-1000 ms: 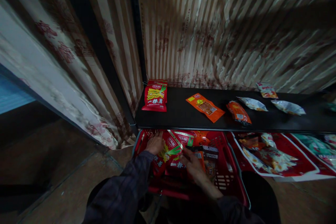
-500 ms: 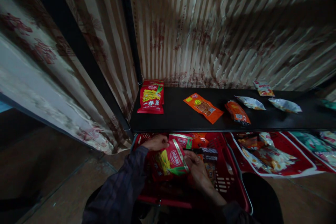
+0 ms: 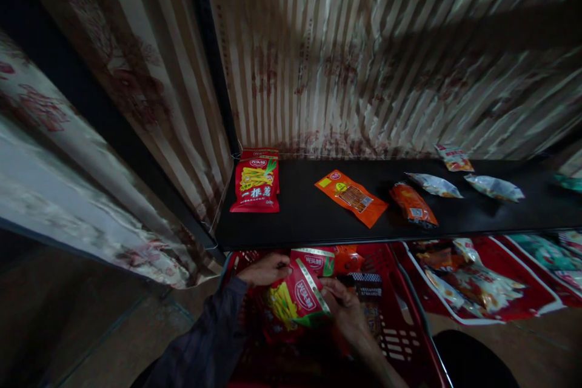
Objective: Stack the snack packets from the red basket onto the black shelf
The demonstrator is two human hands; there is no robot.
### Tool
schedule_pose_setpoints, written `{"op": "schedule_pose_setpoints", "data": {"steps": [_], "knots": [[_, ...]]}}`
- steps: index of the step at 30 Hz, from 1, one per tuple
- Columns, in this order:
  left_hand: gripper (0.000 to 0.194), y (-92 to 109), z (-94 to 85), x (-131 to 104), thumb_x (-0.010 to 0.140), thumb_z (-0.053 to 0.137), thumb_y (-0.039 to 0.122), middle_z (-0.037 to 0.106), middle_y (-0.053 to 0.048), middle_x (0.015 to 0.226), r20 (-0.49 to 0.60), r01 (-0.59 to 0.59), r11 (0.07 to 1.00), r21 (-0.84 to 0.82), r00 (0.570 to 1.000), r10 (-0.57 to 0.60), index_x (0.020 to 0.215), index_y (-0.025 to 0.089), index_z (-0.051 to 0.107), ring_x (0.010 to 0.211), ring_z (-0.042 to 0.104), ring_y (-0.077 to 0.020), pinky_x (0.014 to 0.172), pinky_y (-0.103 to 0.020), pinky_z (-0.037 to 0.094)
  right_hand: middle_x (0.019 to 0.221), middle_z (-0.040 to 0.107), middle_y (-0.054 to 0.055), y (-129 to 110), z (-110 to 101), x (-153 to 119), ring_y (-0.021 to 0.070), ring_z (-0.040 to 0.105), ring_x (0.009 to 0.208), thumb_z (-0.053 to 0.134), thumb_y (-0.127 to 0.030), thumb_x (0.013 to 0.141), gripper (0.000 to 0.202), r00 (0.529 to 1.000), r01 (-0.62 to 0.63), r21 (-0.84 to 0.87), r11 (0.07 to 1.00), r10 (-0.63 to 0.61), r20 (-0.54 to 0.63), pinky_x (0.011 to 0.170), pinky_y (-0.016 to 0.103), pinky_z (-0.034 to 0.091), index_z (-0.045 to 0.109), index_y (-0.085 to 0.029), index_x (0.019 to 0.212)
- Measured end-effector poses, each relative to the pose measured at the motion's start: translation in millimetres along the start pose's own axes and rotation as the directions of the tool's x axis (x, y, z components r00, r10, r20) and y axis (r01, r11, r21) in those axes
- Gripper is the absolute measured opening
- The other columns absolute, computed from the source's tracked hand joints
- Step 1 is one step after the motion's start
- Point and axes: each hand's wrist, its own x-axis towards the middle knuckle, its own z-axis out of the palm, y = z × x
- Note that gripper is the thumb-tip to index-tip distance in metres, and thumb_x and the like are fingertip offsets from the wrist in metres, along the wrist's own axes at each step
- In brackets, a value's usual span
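Over the red basket (image 3: pixel 400 321), a red snack bag (image 3: pixel 297 297) with yellow sticks and green scallion printed on it lies tilted between my hands. My left hand (image 3: pixel 268 270) is closed at the bag's upper left edge, its fingertips partly hidden. On the opposite side, my right hand (image 3: pixel 343 303) pinches the right edge near the pale top strip. Behind it in the basket are a second red bag (image 3: pixel 313 257), an orange packet (image 3: pixel 348 259) and a dark packet with a checkered band (image 3: pixel 367 285).
A black shelf (image 3: pixel 300 227) runs above the basket. On it lie red snack bags (image 3: pixel 257 182), a flat orange packet (image 3: pixel 352 197), a plump orange packet (image 3: pixel 413 203) and several pale packets (image 3: pixel 434 185). Another red basket (image 3: pixel 541 282) holds packets at right. A striped curtain (image 3: pixel 318 73) hangs behind.
The camera view has shifted slightly, so the shelf and basket sit lower in the picture. Both hands keep hold of the red snack bag, with little other movement.
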Motion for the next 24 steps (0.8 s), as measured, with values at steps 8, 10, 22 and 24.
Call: {"op": "schedule_pose_setpoints", "data": {"steps": [8, 10, 22, 24], "knots": [[0.036, -4, 2.9, -1, 0.077, 0.054, 0.054, 0.056, 0.001, 0.074, 0.003, 0.035, 0.999, -0.011, 0.999, -0.035, 0.076, 0.018, 0.054, 0.072, 0.049, -0.0146, 0.064, -0.024, 0.039, 0.078, 0.074, 0.006, -1, 1, 2, 0.0235, 0.066, 0.073, 0.075, -0.066, 0.062, 0.050, 1.000, -0.007, -0.045, 0.999, 0.008, 0.017, 0.068, 0.034, 0.052, 0.074, -0.022, 0.085], [0.037, 1, 2.2, 1, 0.077, 0.055, 0.055, 0.056, 0.001, 0.074, 0.015, 0.024, 0.999, -0.022, 1.000, -0.023, 0.075, 0.018, 0.054, 0.072, 0.049, -0.0143, 0.064, -0.024, 0.039, 0.079, 0.074, 0.007, -4, 0, 0, 0.0238, 0.066, 0.074, 0.075, -0.066, 0.062, 0.049, 1.000, 0.006, -0.048, 0.999, -0.007, -0.004, 0.069, 0.035, 0.052, 0.074, -0.022, 0.084], [0.052, 51, 18.7, -9, 0.062, 0.072, 0.065, 0.063, 0.001, 0.070, -0.013, -0.014, 0.953, -0.303, 1.000, 0.010, 0.076, 0.017, 0.061, 0.067, 0.056, -0.0137, 0.069, -0.026, 0.044, 0.095, 0.075, 0.006, -40, -17, -32, 0.0251, 0.068, 0.086, 0.086, -0.051, 0.055, 0.051, 0.988, 0.067, 0.127, 0.990, -0.048, -0.145, 0.077, 0.037, 0.054, 0.071, -0.021, 0.094], [0.053, 61, 22.7, -10, 0.058, 0.076, 0.063, 0.066, 0.000, 0.072, -0.064, -0.042, 0.910, -0.412, 0.998, 0.017, 0.079, 0.016, 0.062, 0.069, 0.060, -0.0147, 0.072, -0.027, 0.046, 0.094, 0.075, 0.005, -51, -21, -41, 0.0251, 0.068, 0.085, 0.087, -0.048, 0.055, 0.053, 0.985, 0.080, 0.163, 0.983, -0.053, -0.166, 0.075, 0.037, 0.055, 0.069, -0.022, 0.098]]}}
